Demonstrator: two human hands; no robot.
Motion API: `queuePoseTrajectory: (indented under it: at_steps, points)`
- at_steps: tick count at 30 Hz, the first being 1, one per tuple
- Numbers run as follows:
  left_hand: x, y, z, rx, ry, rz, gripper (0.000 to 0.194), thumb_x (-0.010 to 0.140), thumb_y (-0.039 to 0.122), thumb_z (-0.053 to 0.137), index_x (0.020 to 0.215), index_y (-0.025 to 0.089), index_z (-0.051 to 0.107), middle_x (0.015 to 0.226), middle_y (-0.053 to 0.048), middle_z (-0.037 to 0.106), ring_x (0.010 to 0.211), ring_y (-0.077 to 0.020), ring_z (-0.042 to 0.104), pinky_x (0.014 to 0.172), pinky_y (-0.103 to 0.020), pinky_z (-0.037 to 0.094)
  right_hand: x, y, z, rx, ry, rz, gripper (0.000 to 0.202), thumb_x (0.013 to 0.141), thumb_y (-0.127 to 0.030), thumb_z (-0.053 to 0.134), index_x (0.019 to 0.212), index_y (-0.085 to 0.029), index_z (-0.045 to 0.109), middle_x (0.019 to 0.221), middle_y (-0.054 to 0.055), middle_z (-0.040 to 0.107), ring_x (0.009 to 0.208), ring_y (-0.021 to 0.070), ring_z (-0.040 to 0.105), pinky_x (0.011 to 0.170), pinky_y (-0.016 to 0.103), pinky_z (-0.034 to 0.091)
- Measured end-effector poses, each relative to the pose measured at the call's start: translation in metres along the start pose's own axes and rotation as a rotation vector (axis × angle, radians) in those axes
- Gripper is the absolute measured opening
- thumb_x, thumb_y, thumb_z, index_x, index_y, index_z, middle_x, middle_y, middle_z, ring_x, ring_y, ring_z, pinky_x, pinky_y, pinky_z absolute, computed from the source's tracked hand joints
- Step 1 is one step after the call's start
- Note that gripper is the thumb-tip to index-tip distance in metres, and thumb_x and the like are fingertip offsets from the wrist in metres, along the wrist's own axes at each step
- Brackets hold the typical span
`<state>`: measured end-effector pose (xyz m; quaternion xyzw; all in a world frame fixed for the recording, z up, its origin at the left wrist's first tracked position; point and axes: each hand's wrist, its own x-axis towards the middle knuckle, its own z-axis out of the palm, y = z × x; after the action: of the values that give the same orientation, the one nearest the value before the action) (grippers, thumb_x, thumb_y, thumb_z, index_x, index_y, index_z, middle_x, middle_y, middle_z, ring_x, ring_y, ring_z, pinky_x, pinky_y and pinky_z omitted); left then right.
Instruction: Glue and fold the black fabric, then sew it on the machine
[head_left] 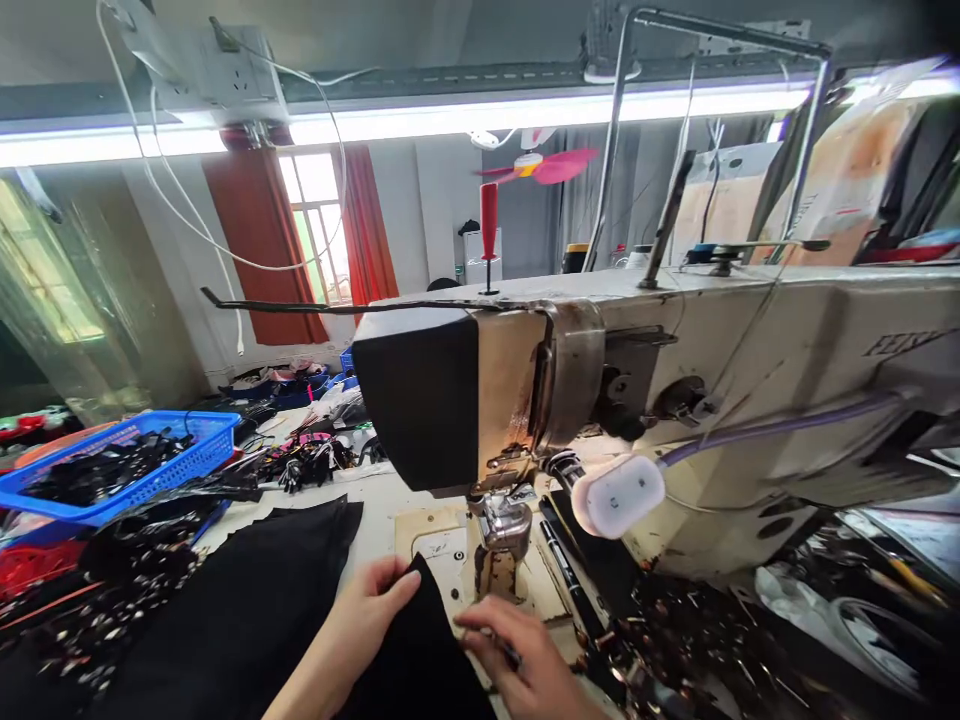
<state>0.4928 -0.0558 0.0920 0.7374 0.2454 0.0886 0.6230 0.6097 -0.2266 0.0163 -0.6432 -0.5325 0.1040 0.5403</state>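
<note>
A black fabric piece (424,650) hangs in front of the sewing machine's needle plate, its pointed corner upward. My left hand (367,610) pinches it near that corner, thumb on top. My right hand (521,655) is closed, its fingertips at the fabric's right edge; a small dark, slim thing shows between its fingers, too small to name. Just beyond both hands stand the presser foot (504,525) and the pale needle plate (435,530) of the sewing machine (510,370). More black fabric (255,580) lies to the left of my left hand.
A blue plastic basket (217,450) of black pieces stands at left, near dotted dark fabric (127,570). A small lamp (619,497) juts from the machine. A black pen (562,560) and a heap of small brown parts (697,640) lie at right.
</note>
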Motion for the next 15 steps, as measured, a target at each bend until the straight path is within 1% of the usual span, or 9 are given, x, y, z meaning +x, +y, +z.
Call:
queuePoseTrajectory:
  at_steps: [3,4,6,8,11,13,15]
  points:
    - [0.004,0.023,0.014,0.038,-0.011,0.031,0.04,0.069,0.055,0.067,0.075,0.016,0.065,0.072,-0.001,0.063,0.072,-0.0179,0.053,0.07,-0.029,0.04,0.015,-0.005,-0.031,-0.297,0.192,-0.452,0.033,0.093,-0.01,0.046,0.123,-0.017,0.058,0.095,0.009,0.06,0.08,0.0144,0.06,0.066,0.024,0.05]
    - [0.006,0.029,0.02,0.05,-0.016,0.037,0.038,0.068,0.053,0.068,0.074,0.016,0.065,0.07,-0.001,0.061,0.071,-0.0174,0.051,0.069,-0.029,0.039,0.02,-0.008,-0.04,-0.385,0.22,-0.57,0.034,0.093,-0.009,0.048,0.125,-0.017,0.057,0.096,0.009,0.06,0.08,0.0146,0.06,0.065,0.024,0.05]
    - [0.011,0.041,0.03,0.075,-0.031,0.041,0.034,0.065,0.048,0.068,0.071,0.015,0.063,0.068,0.001,0.056,0.07,-0.0165,0.047,0.067,-0.029,0.036,0.031,-0.014,-0.054,-0.518,0.236,-0.737,0.028,0.093,-0.011,0.052,0.119,-0.016,0.06,0.096,0.01,0.063,0.08,0.0151,0.061,0.065,0.025,0.051]
    - [0.017,0.05,0.038,0.089,-0.06,0.043,0.031,0.063,0.046,0.067,0.068,0.016,0.06,0.065,0.003,0.052,0.068,-0.0156,0.044,0.066,-0.029,0.034,0.039,-0.018,-0.064,-0.584,0.251,-0.832,0.019,0.094,-0.013,0.052,0.109,-0.013,0.064,0.09,0.009,0.067,0.075,0.015,0.061,0.063,0.026,0.051]
    - [0.027,0.06,0.045,0.094,-0.088,0.054,0.032,0.063,0.048,0.064,0.065,0.018,0.056,0.063,0.004,0.05,0.064,-0.0144,0.042,0.063,-0.029,0.032,0.046,-0.018,-0.072,-0.618,0.282,-0.91,0.018,0.094,-0.01,0.05,0.102,-0.01,0.065,0.086,0.011,0.069,0.071,0.0155,0.063,0.063,0.028,0.051]
    - [0.034,0.063,0.048,0.082,-0.082,0.062,0.031,0.064,0.047,0.064,0.066,0.017,0.057,0.064,0.003,0.053,0.065,-0.0152,0.045,0.064,-0.029,0.034,0.049,-0.012,-0.075,-0.654,0.362,-0.94,0.018,0.093,-0.011,0.05,0.099,-0.01,0.067,0.086,0.012,0.07,0.075,0.0176,0.065,0.065,0.031,0.053]
    - [0.04,0.065,0.051,0.049,-0.081,0.044,0.028,0.063,0.045,0.064,0.068,0.017,0.062,0.069,0.0,0.062,0.073,-0.0186,0.053,0.07,-0.031,0.039,0.051,-0.004,-0.075,-0.691,0.452,-0.951,0.018,0.093,-0.012,0.051,0.097,-0.011,0.069,0.084,0.011,0.071,0.076,0.0185,0.066,0.068,0.031,0.055]
